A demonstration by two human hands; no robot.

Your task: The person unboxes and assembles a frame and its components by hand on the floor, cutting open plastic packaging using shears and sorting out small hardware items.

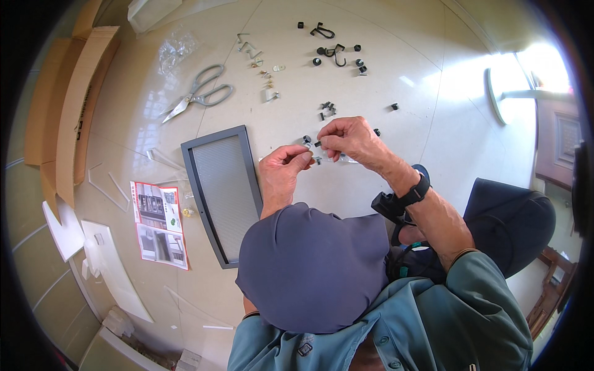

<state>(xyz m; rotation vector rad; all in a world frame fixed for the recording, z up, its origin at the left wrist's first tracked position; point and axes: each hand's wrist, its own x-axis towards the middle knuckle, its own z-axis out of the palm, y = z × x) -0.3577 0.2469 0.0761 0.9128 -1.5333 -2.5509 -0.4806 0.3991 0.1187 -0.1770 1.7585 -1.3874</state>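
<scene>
My right hand (356, 141) pinches a small black piece (318, 144) between thumb and fingertips. Close beside it, my left hand (284, 168) has thumb and forefinger pressed together; what they hold is too small to make out. Small dark fittings (306, 140) show at the fingertips, and part of a clear plastic bag (348, 159) lies under the right hand. Left of my left hand lies a dark-framed mesh panel (223, 191) on the floor. Just beyond my hands is a cluster of short black pieces (328, 110).
Grey scissors (201, 97) lie open at the far left, near metal brackets (249, 51). Black hooks (323, 31) and round black caps (317, 62) are spread farther off. A printed sheet (159, 226), an opened cardboard box (80, 111) and white foam pieces (114, 266) line the left.
</scene>
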